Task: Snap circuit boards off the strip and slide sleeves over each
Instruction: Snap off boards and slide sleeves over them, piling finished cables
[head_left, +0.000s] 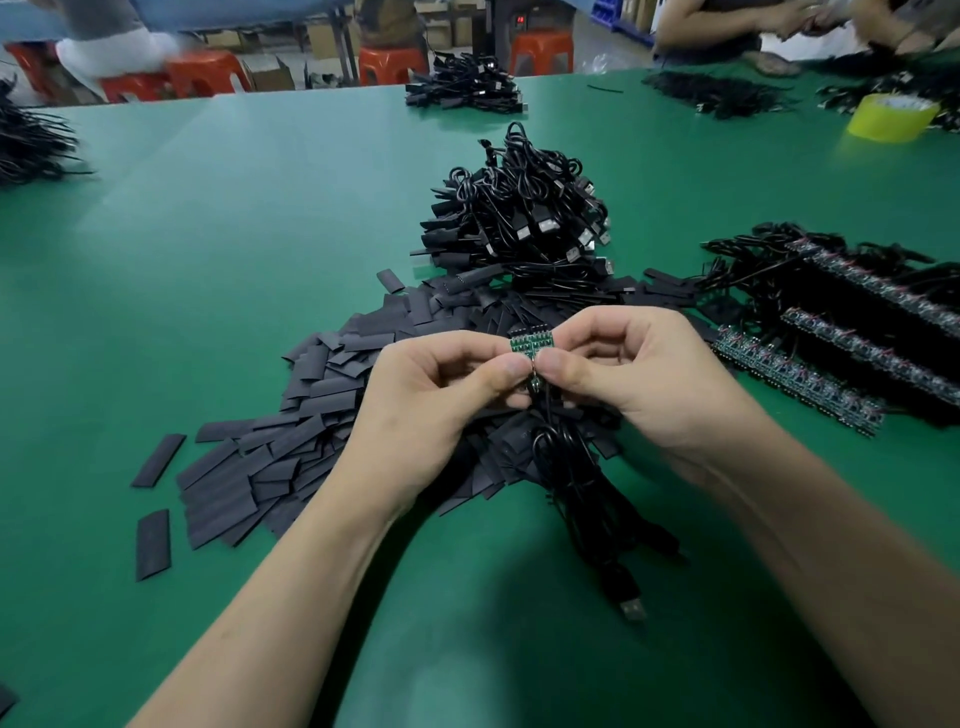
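Lower centre, nearest you, a plug (631, 608) lies on the green table (208, 234). Its black cable (571, 467) climbs up toward your grip.

Now the hands. Your left hand (431, 400) and right hand (639, 374) meet mid-frame with the fingers curled. Each thumb and forefinger pinches one side of the little green board (531, 343). This looks like the snap itself, so here's my read on doing it well:
- Keep both pinches hard up against the break line, with the thumb tips almost touching.
- Bend crisply instead of twisting, since a twist would likely strain whatever wires join the cable to the board.
- Don't let the hanging cable drag the piece sideways as you flex.

And where's the board? It stands upright between your two thumbs. Its top edge, with a dark row of pins, pokes above the fingertips. Its lower end is hidden behind the thumbs, so I can't tell how the cable joins there. The cable drops from just beneath them.

Under your hands and spilling to the left is a flat black heap of sleeves (291, 441), near enough for an easy grab when the board comes free. Beyond that, centre frame, sits a pile of cables (524, 218). At the right, strips (800, 379) of boards lie in rows. Far upper right, there's a yellow tape roll (891, 117).
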